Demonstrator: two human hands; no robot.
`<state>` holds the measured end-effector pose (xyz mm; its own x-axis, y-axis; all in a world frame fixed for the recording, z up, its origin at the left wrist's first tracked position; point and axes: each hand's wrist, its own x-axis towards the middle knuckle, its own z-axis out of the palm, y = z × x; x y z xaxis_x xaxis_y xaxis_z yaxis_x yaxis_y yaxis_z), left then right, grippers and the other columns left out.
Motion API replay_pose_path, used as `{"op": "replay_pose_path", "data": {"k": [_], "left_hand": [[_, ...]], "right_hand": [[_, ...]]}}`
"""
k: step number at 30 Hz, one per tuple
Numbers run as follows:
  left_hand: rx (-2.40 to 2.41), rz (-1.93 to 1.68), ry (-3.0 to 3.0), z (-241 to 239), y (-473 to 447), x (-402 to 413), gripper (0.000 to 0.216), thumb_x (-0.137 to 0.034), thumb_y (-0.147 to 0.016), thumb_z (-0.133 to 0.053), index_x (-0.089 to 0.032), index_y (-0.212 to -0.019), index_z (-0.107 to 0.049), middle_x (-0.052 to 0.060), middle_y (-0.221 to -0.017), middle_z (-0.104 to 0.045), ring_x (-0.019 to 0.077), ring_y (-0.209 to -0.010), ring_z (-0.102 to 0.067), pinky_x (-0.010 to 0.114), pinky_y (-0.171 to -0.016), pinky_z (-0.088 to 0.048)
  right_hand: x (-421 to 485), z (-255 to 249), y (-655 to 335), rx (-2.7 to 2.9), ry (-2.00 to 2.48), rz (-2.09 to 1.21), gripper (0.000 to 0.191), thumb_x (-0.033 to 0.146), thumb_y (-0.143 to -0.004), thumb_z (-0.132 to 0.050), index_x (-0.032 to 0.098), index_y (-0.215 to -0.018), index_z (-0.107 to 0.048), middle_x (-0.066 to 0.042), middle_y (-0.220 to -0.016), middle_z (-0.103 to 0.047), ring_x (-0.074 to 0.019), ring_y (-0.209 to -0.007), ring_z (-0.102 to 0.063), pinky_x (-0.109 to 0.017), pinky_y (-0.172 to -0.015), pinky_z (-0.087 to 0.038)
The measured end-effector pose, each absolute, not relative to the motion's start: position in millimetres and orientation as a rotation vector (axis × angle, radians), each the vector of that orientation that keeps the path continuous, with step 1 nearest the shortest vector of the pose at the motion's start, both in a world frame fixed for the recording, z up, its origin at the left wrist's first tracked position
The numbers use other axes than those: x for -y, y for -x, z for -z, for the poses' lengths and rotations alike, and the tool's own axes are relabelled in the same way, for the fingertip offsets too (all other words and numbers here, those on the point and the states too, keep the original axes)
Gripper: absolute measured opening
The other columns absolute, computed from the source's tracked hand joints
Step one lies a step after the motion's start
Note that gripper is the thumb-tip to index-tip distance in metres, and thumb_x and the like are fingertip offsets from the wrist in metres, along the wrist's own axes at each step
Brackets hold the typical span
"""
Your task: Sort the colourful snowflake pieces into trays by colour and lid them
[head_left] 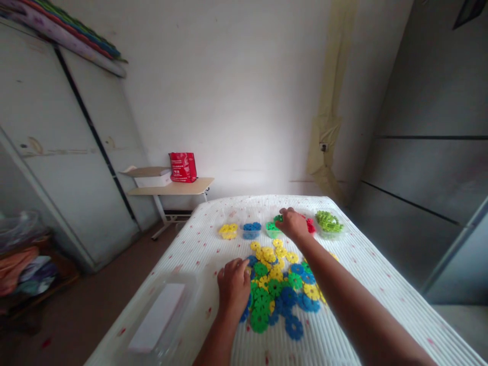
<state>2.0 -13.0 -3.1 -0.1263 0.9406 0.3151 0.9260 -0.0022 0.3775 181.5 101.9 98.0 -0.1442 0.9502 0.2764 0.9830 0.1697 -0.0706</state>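
Note:
My right hand (293, 223) reaches over the row of clear tubs, its fingers pinched on a green notched plastic disc (278, 218) above the tub of green discs (273, 230). My left hand (234, 284) is at the left edge of a loose pile of discs, fingers bent and a little apart, fingertips by a blue disc (252, 261). Nothing shows clearly in its grasp. The pile mixes yellow discs (268, 254), green discs (260, 320) and blue discs (294, 328). My right forearm covers part of the pile's right side.
Left of the green tub stand tubs of blue discs (251, 230) and yellow discs (229, 231). To the right are red pieces (310, 225), partly hidden by my hand, and a tub of light-green pieces (329, 222). A clear container with a white block (158, 317) lies front left.

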Motion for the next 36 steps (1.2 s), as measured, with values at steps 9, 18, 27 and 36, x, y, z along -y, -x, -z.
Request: {"op": "replay_pose_path", "data": {"k": [9, 18, 27, 36], "left_hand": [[-2.199, -0.836, -1.989, 3.3, 13.6, 9.2, 0.033, -0.009, -0.079, -0.044, -0.025, -0.101, -0.064, 0.001, -0.106, -0.066, 0.0143, -0.103, -0.056, 0.027, -0.090, -0.039], [-2.198, -0.878, -1.987, 6.0, 9.1, 9.8, 0.029, -0.018, -0.084, -0.042, -0.025, -0.098, -0.066, 0.002, -0.100, -0.067, 0.0158, -0.100, -0.057, 0.029, -0.088, -0.040], [-2.098, -0.682, -1.995, 5.1, 12.6, -13.5, 0.035, -0.017, -0.080, -0.046, -0.025, -0.110, -0.061, 0.001, -0.114, -0.063, 0.0148, -0.108, -0.054, 0.024, -0.092, -0.038], [-2.132, -0.306, -2.023, -10.3, 1.3, -44.4, 0.033, -0.025, -0.065, -0.060, -0.022, -0.097, -0.066, 0.012, -0.110, -0.059, 0.0289, -0.104, -0.054, 0.034, -0.079, -0.045]], "right_hand": [[-72.5, -44.2, -224.4, 2.122, 1.628, 0.323, 0.031, 0.028, -0.090, -0.034, 0.018, -0.088, -0.063, -0.007, -0.091, -0.063, -0.0165, -0.079, -0.060, -0.024, -0.061, -0.036], [-40.8, 0.7, -291.7, 2.149, 1.544, 0.245, 0.035, 0.030, -0.092, -0.030, 0.017, -0.080, -0.060, -0.006, -0.079, -0.061, -0.0152, -0.071, -0.060, -0.023, -0.062, -0.036], [-46.4, 11.2, -279.3, 2.166, 1.367, 0.312, 0.035, 0.029, -0.092, -0.032, 0.017, -0.076, -0.060, -0.004, -0.073, -0.061, -0.0132, -0.062, -0.058, -0.022, -0.057, -0.034], [-45.8, 17.0, -283.9, 2.167, 1.349, 0.325, 0.033, 0.029, -0.092, -0.033, 0.018, -0.074, -0.058, -0.004, -0.072, -0.061, -0.0127, -0.063, -0.059, -0.022, -0.058, -0.035]]}}
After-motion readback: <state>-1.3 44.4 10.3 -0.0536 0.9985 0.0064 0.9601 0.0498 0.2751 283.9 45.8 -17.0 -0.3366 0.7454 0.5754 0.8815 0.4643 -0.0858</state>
